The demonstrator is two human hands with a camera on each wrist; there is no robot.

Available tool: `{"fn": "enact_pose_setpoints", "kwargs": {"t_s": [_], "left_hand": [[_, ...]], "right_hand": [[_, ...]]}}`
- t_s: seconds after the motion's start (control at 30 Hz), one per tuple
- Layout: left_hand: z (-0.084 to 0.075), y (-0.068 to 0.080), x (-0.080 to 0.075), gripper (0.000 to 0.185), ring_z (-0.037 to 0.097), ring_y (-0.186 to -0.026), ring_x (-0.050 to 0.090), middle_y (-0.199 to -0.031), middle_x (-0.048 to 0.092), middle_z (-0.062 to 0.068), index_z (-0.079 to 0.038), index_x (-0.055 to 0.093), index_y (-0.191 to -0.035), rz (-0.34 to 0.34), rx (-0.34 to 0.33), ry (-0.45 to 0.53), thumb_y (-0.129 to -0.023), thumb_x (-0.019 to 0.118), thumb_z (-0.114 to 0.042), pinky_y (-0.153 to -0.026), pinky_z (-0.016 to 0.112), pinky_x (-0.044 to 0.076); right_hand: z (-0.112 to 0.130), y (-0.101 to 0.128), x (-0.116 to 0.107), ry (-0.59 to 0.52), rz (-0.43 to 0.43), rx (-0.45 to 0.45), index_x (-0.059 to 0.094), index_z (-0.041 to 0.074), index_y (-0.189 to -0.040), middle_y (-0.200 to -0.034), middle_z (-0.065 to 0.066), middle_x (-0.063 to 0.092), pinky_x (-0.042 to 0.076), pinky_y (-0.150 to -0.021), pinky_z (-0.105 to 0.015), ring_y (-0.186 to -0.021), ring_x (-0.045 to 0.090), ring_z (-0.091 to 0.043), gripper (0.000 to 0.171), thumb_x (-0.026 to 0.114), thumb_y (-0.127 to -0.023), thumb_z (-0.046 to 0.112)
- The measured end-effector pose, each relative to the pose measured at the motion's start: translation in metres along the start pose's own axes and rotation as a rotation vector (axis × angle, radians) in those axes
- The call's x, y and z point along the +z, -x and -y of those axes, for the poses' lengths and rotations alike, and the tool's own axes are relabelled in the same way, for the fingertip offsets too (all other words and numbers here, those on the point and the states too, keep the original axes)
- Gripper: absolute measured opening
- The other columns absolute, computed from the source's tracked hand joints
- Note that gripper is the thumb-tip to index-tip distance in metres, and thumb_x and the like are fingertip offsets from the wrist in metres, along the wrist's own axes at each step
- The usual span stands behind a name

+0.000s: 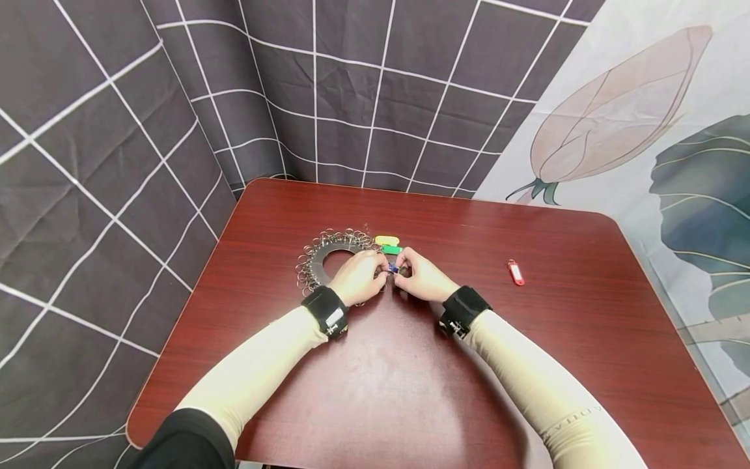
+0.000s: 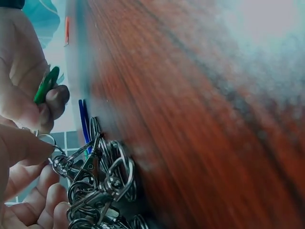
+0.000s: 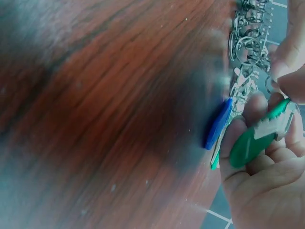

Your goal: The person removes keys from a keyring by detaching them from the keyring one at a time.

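right hand [image 1: 423, 279] pinches a green key tag [image 3: 259, 139], left hand [image 1: 359, 277] pinches a small metal ring [image 2: 47, 140] at the ring holder [image 1: 328, 259] on the table [image 1: 410, 378], fingertips nearly touching.

A red key tag [image 1: 515, 272] lies alone on the reddish-brown wooden surface [image 1: 410, 391], well apart to the right. A yellow key tag [image 1: 387, 240] rests near the far middle. Behind hang two cloths — a dark grid-patterned curtain [image 1: 176, 98] and a pale backdrop [image 1: 644, 130] printed with a flower bud and leaves.
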State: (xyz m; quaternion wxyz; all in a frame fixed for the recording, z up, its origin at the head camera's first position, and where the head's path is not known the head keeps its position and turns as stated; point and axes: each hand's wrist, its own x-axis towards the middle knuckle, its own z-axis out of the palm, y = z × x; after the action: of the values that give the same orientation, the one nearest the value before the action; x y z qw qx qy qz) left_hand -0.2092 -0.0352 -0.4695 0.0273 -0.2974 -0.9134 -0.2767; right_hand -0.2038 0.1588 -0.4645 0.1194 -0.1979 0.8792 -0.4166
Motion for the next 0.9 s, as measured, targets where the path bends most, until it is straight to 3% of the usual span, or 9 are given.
{"fn": "enact_pose_setpoints", "kwargs": {"t_s": [0.2, 0.33, 0.47, 0.67, 0.9], "left_hand": [[-0.002, 0.002, -0.003, 0.006, 0.009, -0.076, 0.057, -0.082, 0.061, -0.005, -0.014, 0.065, -0.092, -0.01, -0.03, 0.062, -0.088, 0.061, -0.015, -0.067, 0.025, 0.047], [0.001, 0.003, -0.002, 0.007, 0.008, -0.071, 0.058, -0.08, 0.063, -0.005, -0.013, 0.065, -0.094, -0.024, -0.059, 0.089, -0.09, 0.06, -0.014, -0.064, 0.024, 0.047], [0.005, 0.002, -0.002, 0.008, 0.008, -0.069, 0.058, -0.079, 0.064, -0.005, -0.014, 0.065, -0.094, -0.045, -0.082, 0.105, -0.09, 0.059, -0.015, -0.062, 0.023, 0.048], [0.009, 0.002, -0.002, 0.007, 0.008, -0.071, 0.06, -0.08, 0.066, -0.003, -0.014, 0.067, -0.091, -0.062, -0.095, 0.17, -0.088, 0.061, -0.015, -0.066, 0.023, 0.05], [0.012, 0.001, -0.008, 0.009, 0.012, -0.076, 0.062, -0.083, 0.067, 0.0, -0.009, 0.069, -0.092, -0.038, -0.216, 0.319, -0.089, 0.063, -0.014, -0.072, 0.025, 0.051]], "right_hand": [[0.002, 0.002, 0.003, 0.029, -0.038, -0.035, 0.042, 0.006, -0.103, -0.065, -0.002, 0.054, 0.042, -0.053, -0.027, -0.053, 0.056, -0.017, 0.029, 0.067, -0.089, 0.01], [0.001, 0.002, 0.006, 0.103, -0.08, -0.098, 0.043, 0.006, -0.104, -0.07, -0.001, 0.051, 0.039, -0.056, -0.027, -0.058, 0.048, -0.013, 0.03, 0.068, -0.091, 0.018], [0.001, 0.001, 0.009, 0.107, -0.074, -0.125, 0.042, 0.004, -0.106, -0.074, -0.005, 0.058, 0.04, -0.06, -0.026, -0.064, 0.05, -0.011, 0.029, 0.064, -0.094, 0.018], [0.002, 0.0, 0.012, 0.096, -0.082, -0.131, 0.044, 0.001, -0.108, -0.075, -0.01, 0.065, 0.047, -0.059, -0.028, -0.058, 0.057, -0.01, 0.022, 0.059, -0.097, 0.013], [0.007, -0.002, 0.013, 0.165, -0.167, -0.192, 0.05, 0.001, -0.107, -0.076, -0.009, 0.066, 0.048, -0.061, -0.031, -0.062, 0.059, -0.013, 0.009, 0.052, -0.099, 0.007]]}}
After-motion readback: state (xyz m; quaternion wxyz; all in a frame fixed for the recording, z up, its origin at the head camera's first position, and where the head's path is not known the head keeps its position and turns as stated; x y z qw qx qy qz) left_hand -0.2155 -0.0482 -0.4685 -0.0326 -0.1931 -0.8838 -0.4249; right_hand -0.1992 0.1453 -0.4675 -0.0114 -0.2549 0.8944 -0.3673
